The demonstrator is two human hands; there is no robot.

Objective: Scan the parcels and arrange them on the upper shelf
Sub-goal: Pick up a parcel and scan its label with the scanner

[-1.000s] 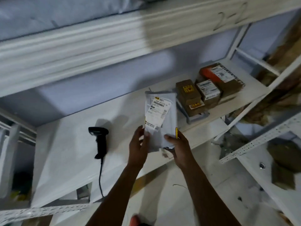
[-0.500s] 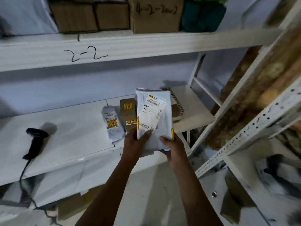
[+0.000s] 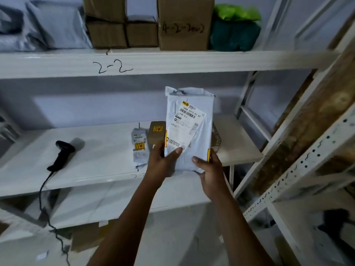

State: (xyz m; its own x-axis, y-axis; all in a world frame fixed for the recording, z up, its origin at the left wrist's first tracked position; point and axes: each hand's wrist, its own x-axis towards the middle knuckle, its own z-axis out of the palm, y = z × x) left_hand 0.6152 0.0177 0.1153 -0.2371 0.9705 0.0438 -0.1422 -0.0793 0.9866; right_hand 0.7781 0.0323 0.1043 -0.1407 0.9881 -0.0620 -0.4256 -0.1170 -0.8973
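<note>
Grey poly parcel (image 3: 189, 131) is held upright in mid-air in front of the lower shelf (image 3: 96, 160), its label (image 3: 189, 123) w/ barcode facing the camera, top flap crumpled. Left hand (image 3: 161, 163) grips the lower left edge, thumb on the front over the label's corner, fingers behind. Right hand (image 3: 208, 169) grips the lower right corner, thumb on the front, fingers round the back. Just behind the parcel on the lower shelf sits a small brown box (image 3: 156, 134) w/ yellow sticker; beside it, to the left, a small grey mailer (image 3: 139, 148) lies flat. Well to the left on the same shelf lies a black scanner (image 3: 62, 155), cable trailing off the front edge & down. Above, the upper shelf (image 3: 172, 60), front marked "2-2", carries grey bags (image 3: 57, 27) at left, stacked cardboard boxes (image 3: 115, 31) in the middle, a big box (image 3: 185, 24) w/ handwriting, & a dark green bundle (image 3: 235, 33) w/ bright green top at right.
</note>
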